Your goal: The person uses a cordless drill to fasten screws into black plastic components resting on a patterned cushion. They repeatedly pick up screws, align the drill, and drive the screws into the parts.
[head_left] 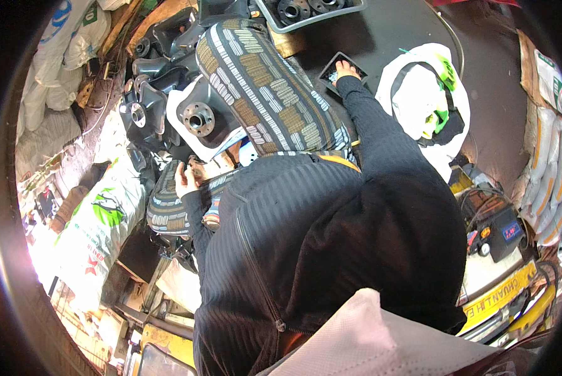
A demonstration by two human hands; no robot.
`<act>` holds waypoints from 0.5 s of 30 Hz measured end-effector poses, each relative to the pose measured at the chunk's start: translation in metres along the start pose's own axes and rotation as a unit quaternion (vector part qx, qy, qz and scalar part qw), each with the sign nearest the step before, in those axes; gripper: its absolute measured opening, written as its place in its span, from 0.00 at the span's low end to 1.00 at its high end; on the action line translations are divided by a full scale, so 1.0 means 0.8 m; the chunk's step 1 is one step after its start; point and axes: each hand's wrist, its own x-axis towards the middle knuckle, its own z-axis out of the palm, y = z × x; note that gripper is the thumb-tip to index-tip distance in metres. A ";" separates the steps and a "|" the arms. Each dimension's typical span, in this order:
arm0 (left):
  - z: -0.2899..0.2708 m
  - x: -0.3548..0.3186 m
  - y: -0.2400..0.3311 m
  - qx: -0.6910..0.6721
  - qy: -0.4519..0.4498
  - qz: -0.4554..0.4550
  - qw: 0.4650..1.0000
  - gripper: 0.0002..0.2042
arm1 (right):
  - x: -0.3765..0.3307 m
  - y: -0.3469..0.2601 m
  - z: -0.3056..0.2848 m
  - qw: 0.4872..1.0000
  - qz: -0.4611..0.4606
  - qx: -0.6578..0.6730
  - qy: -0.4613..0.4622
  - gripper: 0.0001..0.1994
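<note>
My right hand [345,70] reaches into a small black tray [359,67] holding small pale pieces, too small to name. Its fingers are curled down among them, and their tips are partly hidden. To the left, my left hand [186,180] is beside my bent leg, its fingers apart and slightly bent. I see nothing clearly held in it. In front of my legs lies a dark part with a round metal flange [198,119], a hole in its middle and smaller holes around it. White sheeting [179,103] shows along its edge.
More black moulded parts [152,113] are heaped at the left. A grey bin [287,27] with dark flanged parts stands at the far side. Right of my arm is an open white sack [397,78]; a filled white sack [99,219] lies at the left. Yellow-framed equipment [500,291] stands at lower right.
</note>
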 end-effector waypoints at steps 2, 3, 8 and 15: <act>-0.003 -0.004 -0.006 0.031 0.002 -0.006 0.999 0.19 | 0.011 -0.003 0.005 1.000 0.021 -0.022 -0.001 0.25; -0.003 -0.006 -0.009 0.034 0.005 -0.012 0.999 0.20 | 0.018 -0.003 0.005 0.999 0.023 -0.034 -0.009 0.22; -0.004 -0.025 -0.018 0.037 -0.023 -0.029 0.999 0.20 | 0.021 -0.003 0.000 0.999 0.012 -0.046 -0.016 0.27; -0.003 -0.021 -0.019 0.088 -0.017 -0.040 0.995 0.20 | 0.013 -0.009 0.000 0.999 0.000 -0.042 -0.014 0.28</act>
